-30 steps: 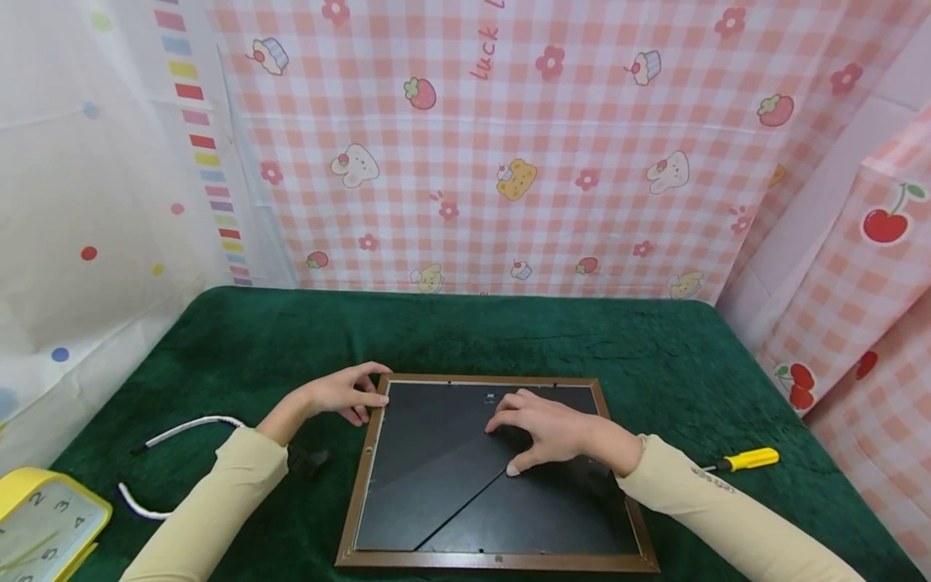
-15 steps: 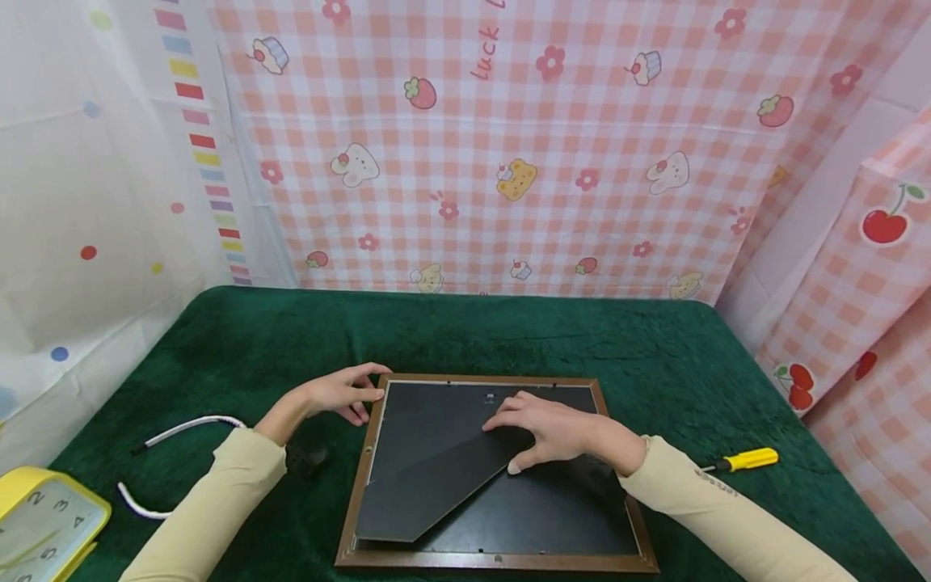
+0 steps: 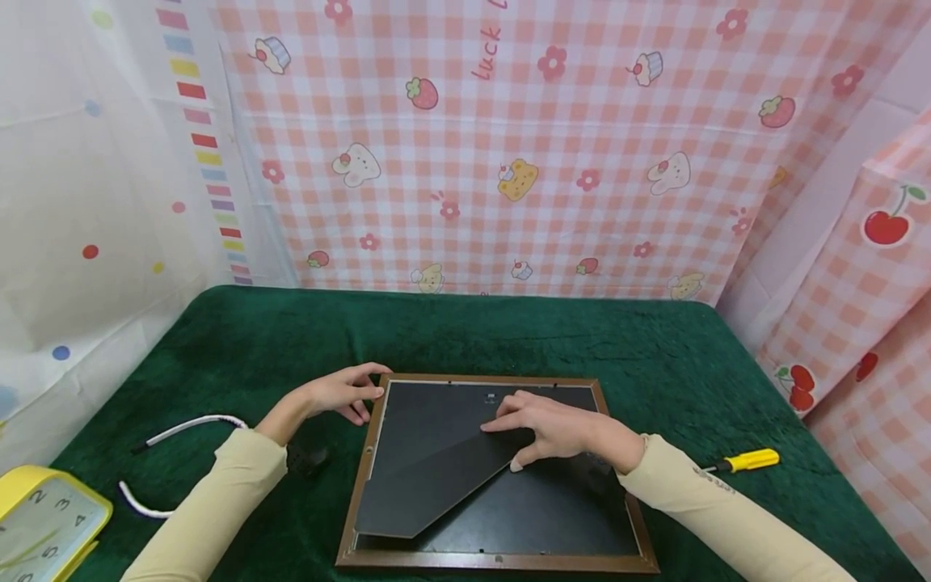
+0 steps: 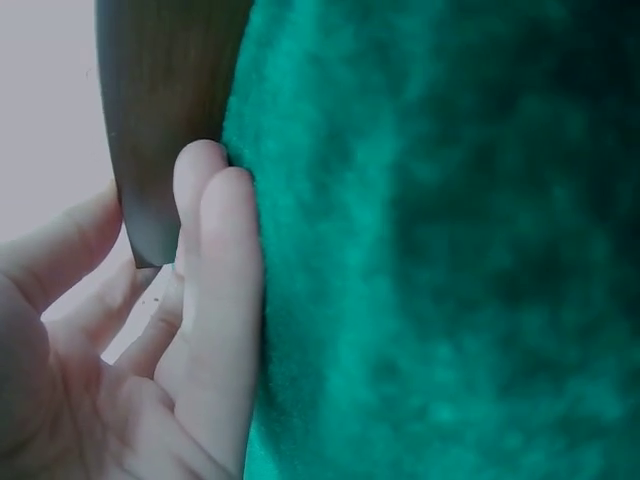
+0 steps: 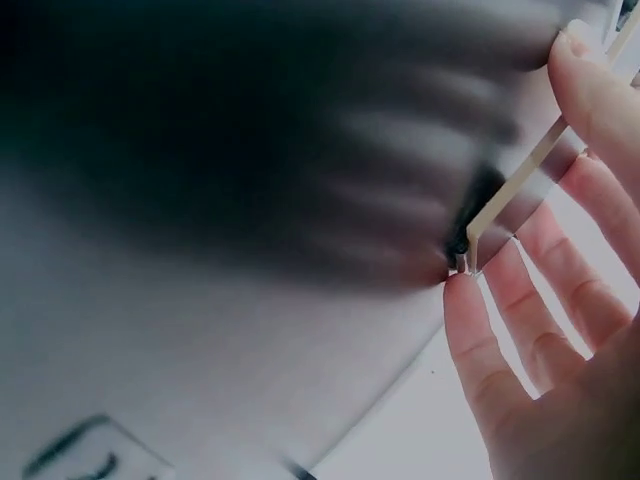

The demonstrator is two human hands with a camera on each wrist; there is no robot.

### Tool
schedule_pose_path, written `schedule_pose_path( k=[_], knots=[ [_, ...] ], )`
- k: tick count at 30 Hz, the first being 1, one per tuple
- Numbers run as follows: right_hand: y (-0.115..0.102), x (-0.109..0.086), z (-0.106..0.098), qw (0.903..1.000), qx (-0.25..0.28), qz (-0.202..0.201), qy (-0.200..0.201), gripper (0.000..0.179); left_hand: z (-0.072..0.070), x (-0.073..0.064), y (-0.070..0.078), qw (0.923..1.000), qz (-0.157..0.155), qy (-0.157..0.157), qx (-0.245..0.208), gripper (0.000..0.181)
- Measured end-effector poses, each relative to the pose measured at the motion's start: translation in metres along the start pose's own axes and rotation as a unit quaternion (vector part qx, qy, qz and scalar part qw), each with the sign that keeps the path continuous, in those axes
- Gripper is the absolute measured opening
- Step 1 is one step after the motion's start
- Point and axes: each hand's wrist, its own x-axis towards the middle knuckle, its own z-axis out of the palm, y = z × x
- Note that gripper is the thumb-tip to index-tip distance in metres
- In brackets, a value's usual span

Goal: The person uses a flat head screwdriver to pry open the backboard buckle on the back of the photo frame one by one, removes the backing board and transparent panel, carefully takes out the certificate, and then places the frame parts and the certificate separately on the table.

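A brown picture frame (image 3: 498,559) lay flat on a green cloth-covered tabletop (image 3: 473,331), its black backing board (image 3: 553,517) facing up. Reading the frame as a clock face with twelve at its far edge, the person's left hand (image 3: 338,394) was at the ten o'clock corner, fingers partly curled, holding the wooden edge between thumb and fingertips. The right hand (image 3: 549,428) reached in from three o'clock over the board's middle, its fingers parted about as wide as the black stand flap (image 3: 429,489) they gripped by its two edges. The flap slanted toward eight o'clock, that end raised off the board. Well apart at three o'clock lay a yellow-handled screwdriver (image 3: 752,460). White cord (image 3: 196,420), partly hidden by the left sleeve (image 3: 211,501), lay toward nine, near a yellow clock (image 3: 54,521).
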Motion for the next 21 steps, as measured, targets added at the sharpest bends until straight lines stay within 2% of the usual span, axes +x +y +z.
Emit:
schedule_pose_path(
  k=[12, 17, 21],
  knots=[
    [-0.001, -0.002, -0.001, 0.9993, -0.033, -0.017, 0.005, 0.058, 0.001, -0.001, -0.002, 0.9999, 0.006, -0.008, -0.007, 0.045],
    [-0.009, -0.003, -0.012, 0.9950, -0.083, -0.045, 0.032, 0.058, -0.001, -0.001, -0.001, 1.0000, 0.004, -0.003, -0.004, 0.048],
    [-0.011, -0.008, -0.019, 0.9943, -0.090, -0.044, 0.036, 0.057, -0.001, -0.001, -0.001, 1.0000, 0.005, 0.000, -0.003, 0.046]
  ],
)
